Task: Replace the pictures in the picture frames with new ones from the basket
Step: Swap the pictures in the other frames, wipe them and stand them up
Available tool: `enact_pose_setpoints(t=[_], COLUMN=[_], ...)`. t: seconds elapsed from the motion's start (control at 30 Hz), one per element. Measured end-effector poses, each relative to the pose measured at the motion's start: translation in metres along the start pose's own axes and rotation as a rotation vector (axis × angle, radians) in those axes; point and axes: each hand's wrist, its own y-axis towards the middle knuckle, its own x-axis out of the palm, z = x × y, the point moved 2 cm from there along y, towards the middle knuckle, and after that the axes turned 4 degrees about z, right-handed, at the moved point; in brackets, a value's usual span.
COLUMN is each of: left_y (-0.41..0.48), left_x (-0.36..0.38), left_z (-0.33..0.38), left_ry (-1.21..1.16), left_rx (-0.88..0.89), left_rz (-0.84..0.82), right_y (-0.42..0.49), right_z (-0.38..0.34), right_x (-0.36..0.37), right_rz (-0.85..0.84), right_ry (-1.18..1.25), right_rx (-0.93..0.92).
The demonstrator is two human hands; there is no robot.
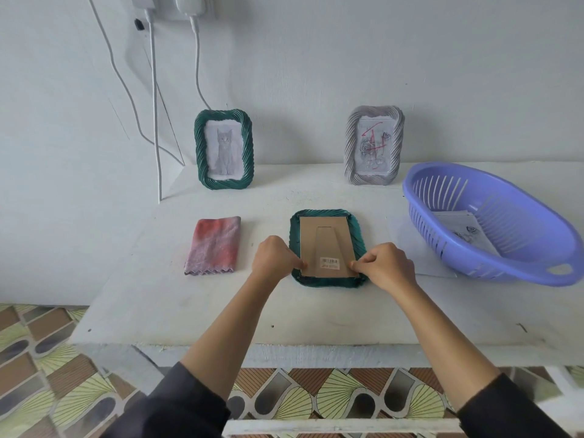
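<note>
A green picture frame (326, 281) lies face down in the middle of the white table, its brown cardboard back (325, 238) with a barcode label facing up. My left hand (274, 259) has curled fingers, and its thumb presses the lower left edge of the back. My right hand (384, 267) is curled too, thumb tip on the lower right edge. A purple basket (493, 222) at the right holds printed pictures (464, 230). Against the wall stand a green frame with a cat picture (223, 149) and a grey frame with a rose picture (374, 145).
A folded red-and-grey cloth (214, 245) lies left of the face-down frame. A sheet of white paper (410, 248) lies under the basket's left side. White cables (155, 99) hang down the wall at the back left. The table's front edge (284, 343) is close to me.
</note>
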Motion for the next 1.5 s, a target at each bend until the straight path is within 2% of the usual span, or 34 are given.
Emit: enact_pose_setpoints(t=[0.47, 0.6, 0.73, 0.83, 0.9, 1.0, 1.3, 1.5], left_y=[-0.006, -0.008, -0.017, -0.022, -0.023, -0.023, -0.025, -0.029], left_x=[0.002, 0.003, -0.001, -0.007, -0.008, -0.010, -0.015, -0.012], left_z=[-0.006, -0.005, -0.003, -0.004, -0.008, -0.010, -0.004, -0.008], left_ry=[-0.036, 0.013, 0.115, 0.147, 0.173, 0.184, 0.493, 0.501], left_rx=[-0.003, 0.012, 0.254, 0.400, 0.444, 0.497, 0.670, 0.738], left_rz=[0.024, 0.031, 0.096, 0.026, -0.061, -0.100, -0.132, -0.052], right_y=[0.004, 0.004, 0.002, 0.002, 0.005, 0.008, 0.012, 0.008], right_z=[0.017, 0.015, 0.017, 0.023, 0.027, 0.027, 0.011, 0.015], right_x=[0.015, 0.012, 0.011, 0.008, 0.004, -0.003, -0.011, -0.005], right_rz=[-0.002, 0.026, 0.089, -0.010, -0.120, -0.173, -0.175, -0.094], right_ry=[0.106, 0.032, 0.015, 0.086, 0.061, -0.044, -0.289, -0.242], right_rx=[-0.038, -0.097, -0.260, -0.365, -0.417, -0.479, -0.699, -0.738])
